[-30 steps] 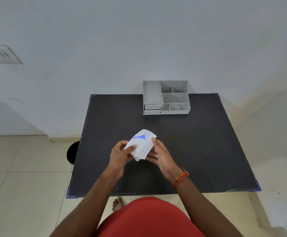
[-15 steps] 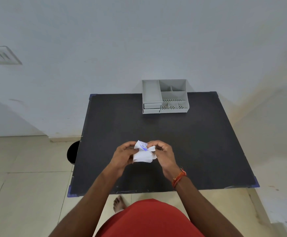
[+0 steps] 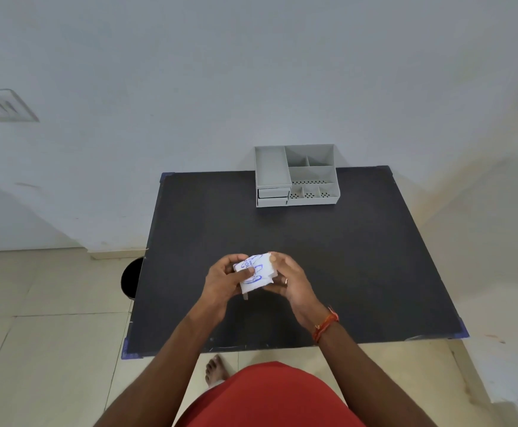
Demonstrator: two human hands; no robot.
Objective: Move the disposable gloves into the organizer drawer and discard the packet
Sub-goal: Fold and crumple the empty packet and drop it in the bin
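A small white packet (image 3: 259,274) with blue print is held above the near middle of the black table (image 3: 359,257). My left hand (image 3: 224,280) grips its left side with the thumb across the front. My right hand (image 3: 288,280) holds its right edge and cups it from behind. The gloves themselves are not visible outside the packet. The grey organizer (image 3: 296,175) stands at the table's far edge, with two shut drawers (image 3: 272,197) stacked at its lower left.
A round black bin (image 3: 132,277) stands on the tiled floor beside the table's left edge. The white wall rises right behind the organizer. My bare foot (image 3: 216,369) shows below the table's near edge.
The packet has been turned and crumpled between both hands, and its printed face now points up at me. Both hands stayed over the same spot of the table.
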